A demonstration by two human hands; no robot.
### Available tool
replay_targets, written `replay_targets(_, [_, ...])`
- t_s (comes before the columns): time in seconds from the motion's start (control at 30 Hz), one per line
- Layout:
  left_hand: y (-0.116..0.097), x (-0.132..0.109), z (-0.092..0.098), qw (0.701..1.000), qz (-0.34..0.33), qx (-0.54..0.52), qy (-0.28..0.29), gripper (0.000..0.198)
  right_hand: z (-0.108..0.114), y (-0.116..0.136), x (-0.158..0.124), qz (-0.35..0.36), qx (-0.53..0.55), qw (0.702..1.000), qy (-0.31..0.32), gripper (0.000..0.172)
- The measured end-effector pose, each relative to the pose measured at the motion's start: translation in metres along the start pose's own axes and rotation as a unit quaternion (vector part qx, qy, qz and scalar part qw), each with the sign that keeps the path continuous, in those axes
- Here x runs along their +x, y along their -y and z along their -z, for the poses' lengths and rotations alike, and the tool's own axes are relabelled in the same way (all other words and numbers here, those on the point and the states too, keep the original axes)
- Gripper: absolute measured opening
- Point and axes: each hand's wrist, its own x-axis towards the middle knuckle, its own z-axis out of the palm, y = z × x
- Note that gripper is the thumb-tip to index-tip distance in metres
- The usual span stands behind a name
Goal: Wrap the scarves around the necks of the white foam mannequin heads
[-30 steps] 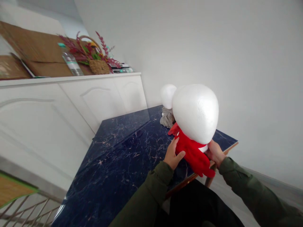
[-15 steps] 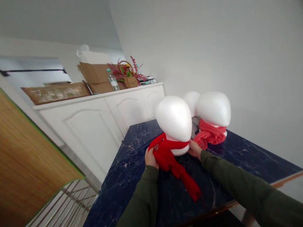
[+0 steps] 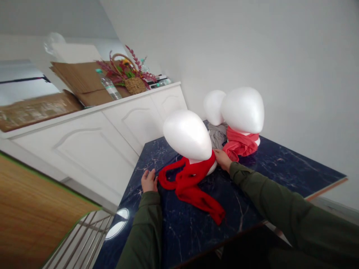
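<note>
A white mannequin head (image 3: 187,134) stands on the dark blue marbled table, with a red scarf (image 3: 193,177) around its neck. One part of the scarf curves out in a loop on the left; an end trails over the table towards me. Just left of that loop is my left hand (image 3: 149,182), fingers apart and nothing visibly held. At the right side of the neck, my right hand (image 3: 223,160) pinches the scarf's edge, its fingertips partly hidden. Behind it stands a second head (image 3: 243,109) wearing a coral scarf (image 3: 241,144).
A third white head (image 3: 214,106) stands farther back beside a grey cloth (image 3: 217,135). White cabinets (image 3: 84,149) along the left carry cardboard (image 3: 81,80), a plastic bottle (image 3: 109,86) and a flower basket (image 3: 135,85). A wooden-looking board (image 3: 39,213) and metal rack (image 3: 81,239) are at lower left.
My left hand has let go of the red scarf and moved left. The scarf's left part now lies as a loop. My right hand stays by the neck; the view has shifted.
</note>
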Motion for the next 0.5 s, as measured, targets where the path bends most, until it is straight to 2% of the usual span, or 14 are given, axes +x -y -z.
replay_targets(0.1, [0.000, -0.012, -0.005, 0.978, -0.063, 0.192, 0.048, 0.045, -0.001, 0.001, -0.002, 0.027, -0.061, 0.997, -0.044, 0.028])
replay_targets(0.2, [0.001, -0.027, -0.012, 0.926, -0.088, 0.340, 0.137, 0.041, -0.001, 0.006, -0.006, 0.064, -0.128, 0.986, -0.084, 0.035])
replay_targets(0.27, [0.002, -0.034, -0.012, 0.891, -0.089, 0.416, 0.158, 0.040, -0.001, 0.011, -0.010, 0.094, -0.168, 0.978, -0.084, 0.034])
replay_targets(0.4, [-0.003, -0.030, -0.001, 0.847, -0.066, 0.503, 0.161, 0.043, 0.000, 0.018, -0.016, 0.125, -0.230, 0.964, -0.052, 0.027])
replay_targets(0.5, [-0.008, -0.020, 0.009, 0.852, -0.052, 0.497, 0.157, 0.029, 0.002, 0.019, -0.017, 0.111, -0.266, 0.957, -0.042, 0.026])
